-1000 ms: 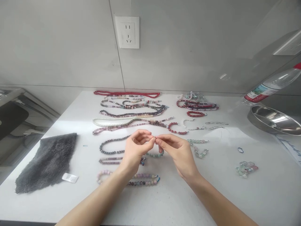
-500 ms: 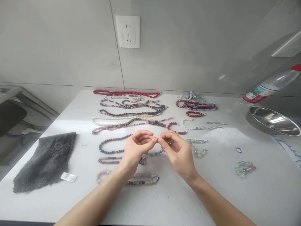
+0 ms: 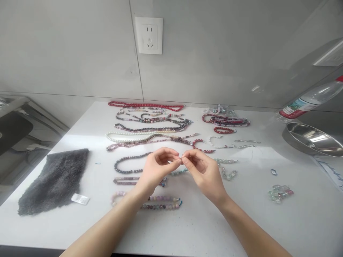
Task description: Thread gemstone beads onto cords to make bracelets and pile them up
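My left hand (image 3: 158,167) and my right hand (image 3: 201,170) meet above the middle of the white table (image 3: 187,228), fingertips pinched together at one spot. What they pinch is too small to name. Under them lies a pale green bead strand (image 3: 180,172). A dark bead strand (image 3: 128,165) curves just left of my left hand. A pastel bead strand (image 3: 160,202) lies nearer to me, partly hidden by my left forearm.
Several long bead strands (image 3: 150,132) lie in rows toward the wall, with a red one (image 3: 146,105) at the back. A grey fluffy cloth (image 3: 53,180) lies left. At the right are a steel bowl (image 3: 312,139), a plastic bottle (image 3: 311,100) and a bead cluster (image 3: 280,192).
My two hands have drawn closer until the fingertips touch. The view shifted slightly; nothing on the table moved.
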A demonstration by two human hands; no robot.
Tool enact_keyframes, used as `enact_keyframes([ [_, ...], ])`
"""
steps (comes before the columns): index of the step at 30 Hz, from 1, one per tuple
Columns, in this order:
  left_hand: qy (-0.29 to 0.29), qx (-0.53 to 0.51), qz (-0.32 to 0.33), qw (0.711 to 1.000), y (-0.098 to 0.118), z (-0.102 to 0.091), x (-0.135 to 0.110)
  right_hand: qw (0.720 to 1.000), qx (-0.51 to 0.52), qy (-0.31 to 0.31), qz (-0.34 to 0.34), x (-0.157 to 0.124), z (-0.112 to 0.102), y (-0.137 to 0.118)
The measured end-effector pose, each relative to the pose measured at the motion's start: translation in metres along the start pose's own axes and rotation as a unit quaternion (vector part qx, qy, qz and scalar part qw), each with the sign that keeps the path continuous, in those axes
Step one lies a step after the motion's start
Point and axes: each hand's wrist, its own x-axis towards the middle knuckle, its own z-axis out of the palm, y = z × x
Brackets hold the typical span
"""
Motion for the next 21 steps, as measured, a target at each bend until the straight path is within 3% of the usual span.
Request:
enact_keyframes([
  [5, -0.009, 0.121, 0.123, 0.985, 0.0038, -0.0013, -0.0042, 0.999, -0.021, -0.012, -0.021, -0.0007, -0.0013, 0.0003],
  [10, -0.002, 0.239, 0.268, 0.933, -0.002, -0.005, -0.0052, 0.996, -0.083, -0.01, -0.022, -0.002, -0.0014, -0.0017],
  [21, 0.031, 0.266, 0.299, 0.916, -0.0046, -0.0057, -0.0033, 0.996, -0.085, -0.006, -0.015, -0.0013, -0.0001, -0.0012],
])
